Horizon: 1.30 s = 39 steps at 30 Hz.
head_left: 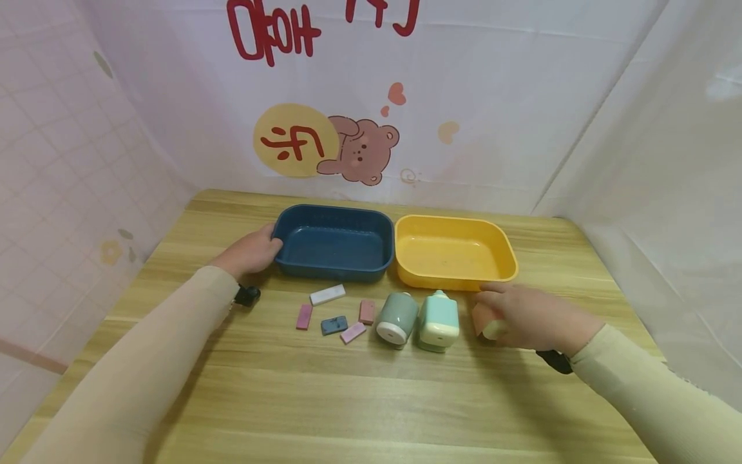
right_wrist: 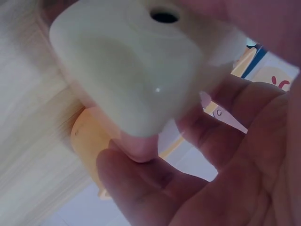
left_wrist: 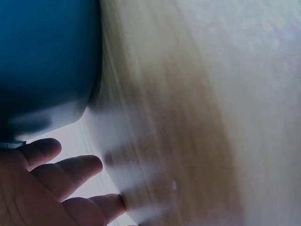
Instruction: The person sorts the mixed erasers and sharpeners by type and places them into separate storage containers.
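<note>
At the left end of the blue tub (head_left: 333,273), my left hand (head_left: 249,251) has its thumb at the rim. Its fingers (left_wrist: 70,174) are loosely extended by the tub's corner in the left wrist view. My right hand (head_left: 536,316) grips an orange-pink pencil sharpener (head_left: 482,320). Its cream end with a round hole (right_wrist: 127,70) faces the right wrist camera, and the hand partly hides its body. Just left of that hand lie a mint pencil sharpener (head_left: 439,312) and a grey-green pencil sharpener (head_left: 397,316).
The yellow tub (head_left: 440,282) stands beside the blue one, behind the sharpeners. Several small erasers lie in front of the blue tub, among them a white eraser (head_left: 327,295), a magenta eraser (head_left: 304,317) and a dark grey eraser (head_left: 333,325). A printed curtain (head_left: 464,129) borders the table.
</note>
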Each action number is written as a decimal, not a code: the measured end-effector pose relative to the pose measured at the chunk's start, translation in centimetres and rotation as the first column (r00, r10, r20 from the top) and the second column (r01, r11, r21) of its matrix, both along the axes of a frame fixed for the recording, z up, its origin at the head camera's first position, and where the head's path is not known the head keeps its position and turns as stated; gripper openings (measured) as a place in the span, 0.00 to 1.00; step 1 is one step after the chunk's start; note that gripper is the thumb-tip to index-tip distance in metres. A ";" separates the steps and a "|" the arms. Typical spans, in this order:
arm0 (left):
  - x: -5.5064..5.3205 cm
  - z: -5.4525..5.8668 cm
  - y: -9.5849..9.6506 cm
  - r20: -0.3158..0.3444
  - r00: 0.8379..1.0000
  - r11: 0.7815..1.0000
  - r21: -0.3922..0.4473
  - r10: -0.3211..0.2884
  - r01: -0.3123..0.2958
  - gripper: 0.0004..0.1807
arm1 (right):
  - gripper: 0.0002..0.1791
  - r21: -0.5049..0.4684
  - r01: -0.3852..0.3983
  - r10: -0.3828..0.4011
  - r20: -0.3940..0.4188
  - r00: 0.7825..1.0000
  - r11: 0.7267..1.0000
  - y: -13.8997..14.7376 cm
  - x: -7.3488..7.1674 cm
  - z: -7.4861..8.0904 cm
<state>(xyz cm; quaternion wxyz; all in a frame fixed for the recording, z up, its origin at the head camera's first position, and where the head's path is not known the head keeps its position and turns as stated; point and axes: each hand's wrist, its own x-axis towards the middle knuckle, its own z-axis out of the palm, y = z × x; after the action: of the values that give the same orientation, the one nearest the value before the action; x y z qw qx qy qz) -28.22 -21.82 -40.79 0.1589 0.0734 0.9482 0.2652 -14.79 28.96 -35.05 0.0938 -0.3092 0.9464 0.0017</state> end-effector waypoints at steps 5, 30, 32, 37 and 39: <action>-0.1 -0.2 -0.1 0.000 1.000 1.000 -0.007 0.000 0.000 0.37 | 0.33 -0.027 -0.026 0.025 -0.028 0.999 0.999 0.0 -0.1 -0.2; -0.1 -0.1 0.1 0.006 1.000 1.000 -0.016 0.003 -0.003 0.37 | 0.27 -0.064 -0.031 0.030 -0.005 1.000 0.997 -0.9 -0.2 2.3; -0.1 -0.2 0.1 0.009 1.000 1.000 -0.017 0.003 -0.003 0.37 | 0.27 -0.062 -0.027 0.027 -0.005 1.000 0.998 -1.0 -0.2 2.5; 0.0 -0.1 0.1 0.009 1.000 1.000 -0.019 0.003 -0.002 0.37 | 0.26 -0.061 -0.038 0.037 -0.015 0.999 0.997 -1.2 -0.2 3.0; 0.1 0.0 0.2 0.009 1.000 1.000 -0.021 0.004 -0.004 0.37 | 0.26 -0.061 -0.052 0.051 -0.029 0.998 0.997 -1.3 -0.2 3.2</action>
<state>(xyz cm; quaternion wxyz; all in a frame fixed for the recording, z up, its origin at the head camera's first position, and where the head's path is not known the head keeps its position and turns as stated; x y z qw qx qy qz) -28.17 -21.65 -40.83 0.1634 0.0684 0.9503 0.2558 -15.04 27.63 -31.85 0.0713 -0.3361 0.9389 -0.0210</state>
